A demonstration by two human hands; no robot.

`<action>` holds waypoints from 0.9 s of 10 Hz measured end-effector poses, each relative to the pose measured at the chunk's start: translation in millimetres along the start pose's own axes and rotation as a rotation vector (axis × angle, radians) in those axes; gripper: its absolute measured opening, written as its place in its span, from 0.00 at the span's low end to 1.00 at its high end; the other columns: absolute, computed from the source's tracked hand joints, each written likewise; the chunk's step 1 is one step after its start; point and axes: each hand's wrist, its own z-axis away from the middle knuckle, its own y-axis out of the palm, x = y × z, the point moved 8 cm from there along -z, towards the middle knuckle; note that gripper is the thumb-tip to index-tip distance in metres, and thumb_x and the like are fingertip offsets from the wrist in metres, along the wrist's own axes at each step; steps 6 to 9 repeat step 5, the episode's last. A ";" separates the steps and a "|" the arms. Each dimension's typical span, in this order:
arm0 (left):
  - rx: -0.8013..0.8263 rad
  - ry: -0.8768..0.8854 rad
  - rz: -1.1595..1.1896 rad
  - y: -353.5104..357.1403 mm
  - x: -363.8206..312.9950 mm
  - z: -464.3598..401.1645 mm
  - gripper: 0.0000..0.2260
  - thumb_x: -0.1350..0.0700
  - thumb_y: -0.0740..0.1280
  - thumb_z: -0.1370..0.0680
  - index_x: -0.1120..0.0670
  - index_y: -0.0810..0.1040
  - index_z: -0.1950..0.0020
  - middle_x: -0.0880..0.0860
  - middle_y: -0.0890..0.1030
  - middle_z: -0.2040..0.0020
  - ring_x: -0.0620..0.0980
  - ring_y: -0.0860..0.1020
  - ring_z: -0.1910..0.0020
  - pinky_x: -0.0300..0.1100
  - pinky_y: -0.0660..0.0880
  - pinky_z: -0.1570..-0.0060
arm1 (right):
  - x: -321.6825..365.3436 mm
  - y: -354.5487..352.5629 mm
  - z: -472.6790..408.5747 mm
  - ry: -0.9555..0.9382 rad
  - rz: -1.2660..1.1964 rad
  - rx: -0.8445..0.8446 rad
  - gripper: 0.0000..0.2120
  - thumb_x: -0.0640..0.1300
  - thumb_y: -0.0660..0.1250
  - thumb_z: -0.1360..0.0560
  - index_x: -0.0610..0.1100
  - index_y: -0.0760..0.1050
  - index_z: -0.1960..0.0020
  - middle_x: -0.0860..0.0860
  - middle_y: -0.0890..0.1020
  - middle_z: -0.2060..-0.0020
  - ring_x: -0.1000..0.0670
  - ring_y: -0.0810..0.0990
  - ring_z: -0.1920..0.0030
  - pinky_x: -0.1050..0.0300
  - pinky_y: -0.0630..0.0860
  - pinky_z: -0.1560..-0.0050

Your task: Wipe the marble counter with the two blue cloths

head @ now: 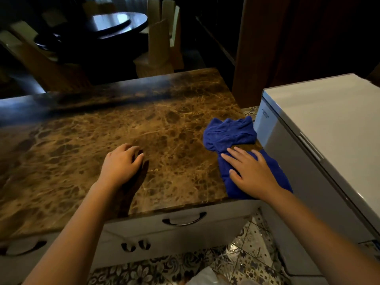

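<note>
My right hand (251, 173) lay flat on the near cloth (276, 171), fingers (232, 159) spread; the far cloth (228, 133) sat bunched just beyond it, at the surface's (102, 130) right edge; my left hand (121, 165) rested bare, fingers curled.

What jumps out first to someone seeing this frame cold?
The bright blue cloths bunched at the right end of the brown marble counter, with the right hand laid flat on the nearer one. The left hand rests bare on the stone mid-counter, no cloth under it. A white appliance stands just right of the counter.
</note>
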 end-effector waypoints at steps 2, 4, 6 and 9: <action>-0.019 -0.075 0.064 -9.7 25.5 47.0 0.17 0.45 0.59 0.23 0.52 0.77 0.40 0.55 0.76 0.41 0.54 0.76 0.45 0.52 0.75 0.46 | 7.3 -8.4 -1.8 0.084 0.069 0.137 0.21 0.51 0.55 0.23 0.52 0.62 0.30 0.52 0.64 0.28 0.52 0.58 0.28 0.40 0.47 0.30; -0.074 -0.048 0.025 -6.0 40.0 70.4 0.17 0.40 0.59 0.24 0.46 0.78 0.41 0.47 0.77 0.43 0.44 0.75 0.46 0.38 0.73 0.47 | 19.8 -21.7 3.8 0.143 0.144 0.206 0.17 0.54 0.54 0.24 0.54 0.66 0.36 0.55 0.70 0.35 0.53 0.68 0.36 0.51 0.62 0.36; -0.057 -0.064 -0.030 4.6 40.6 83.1 0.20 0.35 0.57 0.26 0.40 0.76 0.40 0.42 0.75 0.39 0.39 0.73 0.42 0.32 0.69 0.44 | 31.4 -23.8 3.0 0.266 0.102 0.245 0.22 0.54 0.59 0.23 0.52 0.63 0.31 0.50 0.63 0.28 0.50 0.63 0.31 0.54 0.62 0.33; -0.057 -0.064 -0.030 4.6 40.6 83.1 0.20 0.35 0.57 0.26 0.40 0.76 0.40 0.42 0.75 0.39 0.39 0.73 0.42 0.32 0.69 0.44 | 31.4 -23.8 3.0 0.266 0.102 0.245 0.22 0.54 0.59 0.23 0.52 0.63 0.31 0.50 0.63 0.28 0.50 0.63 0.31 0.54 0.62 0.33</action>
